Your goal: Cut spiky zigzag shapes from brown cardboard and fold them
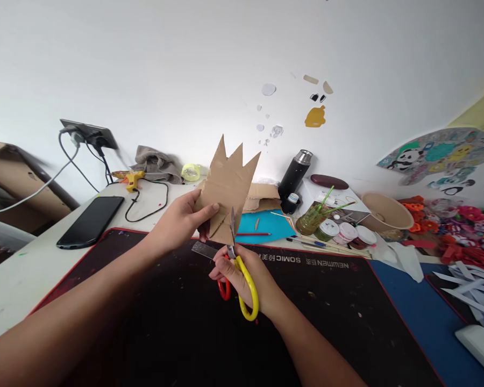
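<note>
My left hand (183, 217) grips a piece of brown cardboard (228, 185) by its left edge, thumb on the near face. Pointed teeth run along the cardboard's top edge, and slanting lines or cuts show near its bottom. In my right hand (246, 271) is a pair of scissors (248, 295) with one yellow and one red handle loop. The blades point up and lie at the cardboard's lower right part; whether they are spread cannot be made out. A metal ruler (204, 250) lies on the mat, partly behind my hands.
A black desk mat (177, 333) covers the table. At left are a phone (91, 221) and a yellow glue gun (134, 180) with its cord. Behind stand a black thermos (293, 174), a jar with green sticks (308, 220) and paint pots (346, 233). A red pencil (252, 234) lies on blue paper.
</note>
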Demonstrator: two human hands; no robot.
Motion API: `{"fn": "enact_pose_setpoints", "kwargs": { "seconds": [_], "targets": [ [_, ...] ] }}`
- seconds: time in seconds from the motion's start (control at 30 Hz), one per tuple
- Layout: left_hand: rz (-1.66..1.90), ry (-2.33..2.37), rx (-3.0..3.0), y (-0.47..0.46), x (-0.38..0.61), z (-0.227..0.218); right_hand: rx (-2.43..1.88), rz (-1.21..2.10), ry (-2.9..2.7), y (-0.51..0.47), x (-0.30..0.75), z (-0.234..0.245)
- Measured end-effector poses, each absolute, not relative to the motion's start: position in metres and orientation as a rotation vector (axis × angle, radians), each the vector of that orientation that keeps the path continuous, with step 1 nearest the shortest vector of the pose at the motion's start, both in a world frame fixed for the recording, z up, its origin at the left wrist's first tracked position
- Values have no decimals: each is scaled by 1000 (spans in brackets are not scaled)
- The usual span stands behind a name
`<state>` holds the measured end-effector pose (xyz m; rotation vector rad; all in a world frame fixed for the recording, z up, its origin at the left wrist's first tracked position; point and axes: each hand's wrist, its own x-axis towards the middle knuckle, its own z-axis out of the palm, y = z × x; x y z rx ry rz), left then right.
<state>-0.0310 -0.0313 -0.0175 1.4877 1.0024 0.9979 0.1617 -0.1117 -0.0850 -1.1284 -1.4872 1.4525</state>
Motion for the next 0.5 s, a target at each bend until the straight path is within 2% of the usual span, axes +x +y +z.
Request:
{"fn": "enact_pose_setpoints", "kwargs": {
  "seconds": [0.5],
  "targets": [
    [975,1040,1485,-33,-28,-18,-1276,1414,-1454,-118,161,-83]
  ]
}}
